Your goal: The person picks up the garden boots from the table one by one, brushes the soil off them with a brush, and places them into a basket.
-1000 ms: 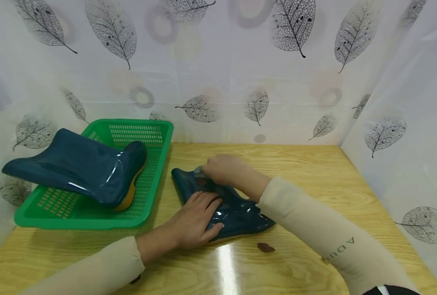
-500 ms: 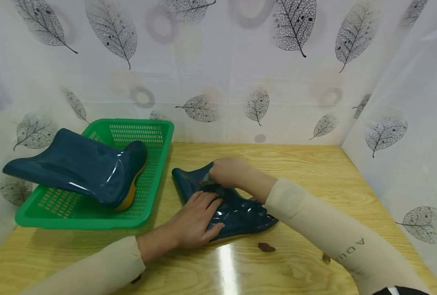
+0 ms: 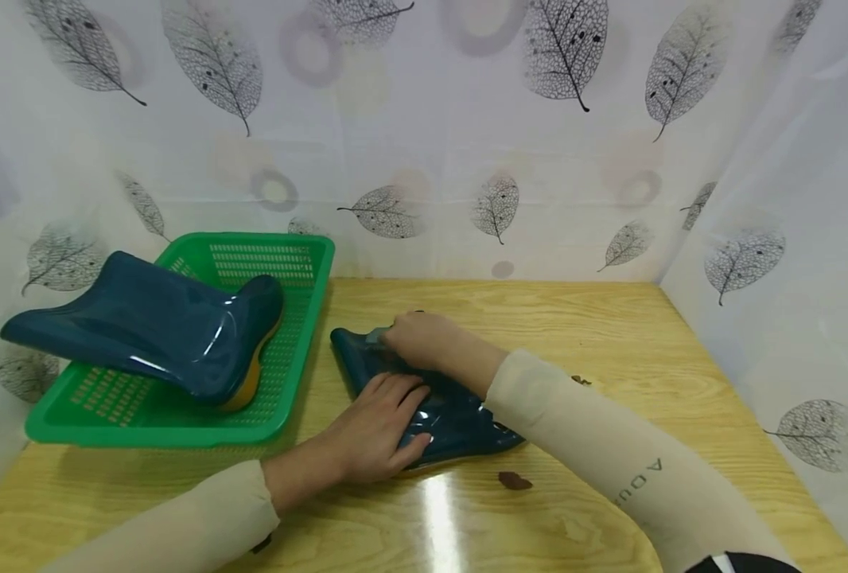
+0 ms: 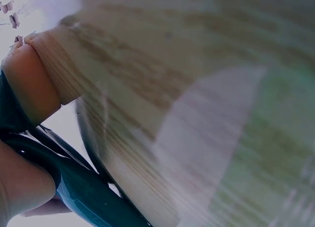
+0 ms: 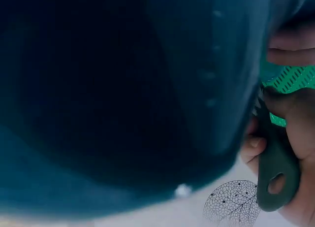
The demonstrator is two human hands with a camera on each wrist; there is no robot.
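Note:
A glossy dark blue rubber boot [image 3: 453,426] lies on its side on the table, its shaft pointing to the back left. My left hand [image 3: 384,422] rests spread on the boot near the ankle. With my right hand [image 3: 424,342] I grip a small brush [image 5: 278,173] and hold it against the upper shaft, close to the boot's top opening. The right wrist view shows its grey-green handle with a hole at the end and pale bristles facing the boot, which fills most of that view. My right hand hides much of the brush in the head view.
A green plastic basket [image 3: 317,318] stands on the left, with a second blue boot [image 3: 166,326] lying across it. Small brown scraps [image 3: 515,481] lie on the wooden table [image 3: 610,318]. A leaf-patterned curtain [image 3: 424,143] closes off the back and sides.
My right hand with the brush slid down the shaft to the right, then came back left toward the boot's top. A brown scrap behind my right forearm has come into view. My left hand stays put.

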